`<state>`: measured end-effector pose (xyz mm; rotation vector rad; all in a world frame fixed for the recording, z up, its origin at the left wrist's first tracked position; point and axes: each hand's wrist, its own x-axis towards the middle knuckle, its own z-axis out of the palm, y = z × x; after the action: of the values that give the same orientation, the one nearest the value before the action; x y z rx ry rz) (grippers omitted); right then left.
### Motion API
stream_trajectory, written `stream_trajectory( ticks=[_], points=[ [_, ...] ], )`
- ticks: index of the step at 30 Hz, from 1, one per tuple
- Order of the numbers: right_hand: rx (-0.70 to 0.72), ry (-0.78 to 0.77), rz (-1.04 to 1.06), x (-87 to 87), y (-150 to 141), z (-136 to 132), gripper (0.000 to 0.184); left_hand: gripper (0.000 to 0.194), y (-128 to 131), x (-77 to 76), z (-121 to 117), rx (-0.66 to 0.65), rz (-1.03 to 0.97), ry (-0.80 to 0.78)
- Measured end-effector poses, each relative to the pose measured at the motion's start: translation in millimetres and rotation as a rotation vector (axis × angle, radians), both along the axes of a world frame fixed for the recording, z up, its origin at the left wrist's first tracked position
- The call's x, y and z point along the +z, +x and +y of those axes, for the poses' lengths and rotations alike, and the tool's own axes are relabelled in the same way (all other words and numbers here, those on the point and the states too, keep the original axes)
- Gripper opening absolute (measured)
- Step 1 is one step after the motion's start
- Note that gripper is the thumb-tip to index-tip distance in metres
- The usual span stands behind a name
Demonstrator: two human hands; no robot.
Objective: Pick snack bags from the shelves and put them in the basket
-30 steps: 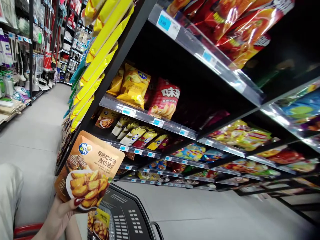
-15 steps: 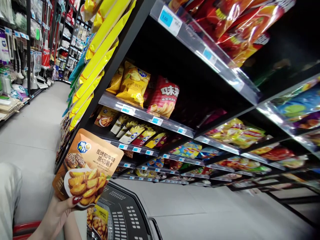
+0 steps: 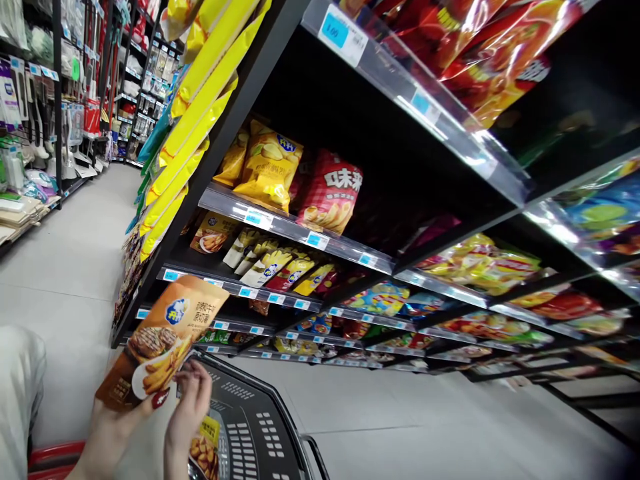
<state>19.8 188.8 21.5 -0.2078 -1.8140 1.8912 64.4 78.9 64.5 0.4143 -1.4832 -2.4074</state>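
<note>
My left hand [image 3: 117, 423] is closed on a brown and orange pouch of potato wedges [image 3: 163, 340]. Its thumb, with a dark red nail, presses the lower front. The pouch is tilted, its top leaning right, and shows a blue logo, grilled meat and a plate of wedges. At the pouch's lower right edge is my right hand [image 3: 189, 403], its fingers bent and closed against that edge; their tips are partly hidden. Below lies a black shopping basket [image 3: 265, 427] holding a yellow-topped pouch of wedges [image 3: 206, 450].
Black shelves [image 3: 295, 220] with price tags run along the right, holding yellow chip bags [image 3: 270, 167], a red snack bag [image 3: 333, 193] and a similar brown pouch [image 3: 213, 233]. Yellow packs [image 3: 200, 127] hang at the shelf end. A grey aisle floor [image 3: 75, 260] stretches left toward household goods.
My right hand has come up to the pouch's right edge. The pouch has turned, so its front is seen more at a slant, and it has dropped slightly left.
</note>
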Motion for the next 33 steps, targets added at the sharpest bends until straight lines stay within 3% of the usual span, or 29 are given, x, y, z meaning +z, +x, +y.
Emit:
stream_trajectory(
  ticks=[2,4,6,8,11,15,17,18,22,25,27,29,33],
  points=[
    [0.172,-0.095,0.056,11.7,16.0,3.4,0.051,0.053,1.5,-6.1,-5.1,0.098,0.083,-0.259],
    [0.327,-0.205,0.083,23.8,35.4,0.0,0.084,0.054,3.7,-12.8,-10.4,0.175,0.267,-0.483],
    [0.368,-0.306,-0.009,33.3,52.6,-10.2,0.104,0.052,5.5,-21.4,-14.7,0.209,0.487,-0.698],
    [0.355,-0.382,-0.152,41.1,62.3,-21.7,0.099,0.05,6.3,-30.0,-17.6,0.249,0.634,-0.909],
    [0.349,-0.431,-0.252,54.4,58.9,-27.9,0.079,0.056,5.1,-34.8,-19.9,0.29,0.703,-1.144],
    [0.412,-0.474,-0.251,69.9,34.5,-11.3,0.074,0.086,4.0,-19.2,-21.9,0.147,0.728,-1.208],
    [0.396,-0.469,-0.22,70.7,22.3,2.2,0.078,0.097,5.5,-8.7,-22.6,0.017,0.604,-1.098],
    [0.392,-0.462,-0.199,69.2,17.3,9.0,0.081,0.099,6.3,-4.5,-22.8,-0.049,0.506,-0.966],
    [0.451,-0.423,-0.166,57.8,6.8,29.5,0.082,0.115,4.3,4.7,-21.2,-0.211,0.222,-0.136],
    [0.489,-0.421,-0.166,52.6,5.5,34.0,0.077,0.106,-1.8,11.2,-16.6,-0.37,0.133,0.272],
    [0.517,-0.427,-0.174,51.8,5.6,32.9,0.075,0.084,-4.4,17.4,-12.0,-0.488,0.126,0.366],
    [0.532,-0.431,-0.185,51.5,5.5,30.6,0.073,0.071,-5.0,23.5,-7.6,-0.493,0.134,0.381],
    [0.531,-0.413,-0.204,48.2,4.8,28.5,0.067,0.07,-3.6,30.8,-5.9,-0.431,0.113,0.343]
  ],
)
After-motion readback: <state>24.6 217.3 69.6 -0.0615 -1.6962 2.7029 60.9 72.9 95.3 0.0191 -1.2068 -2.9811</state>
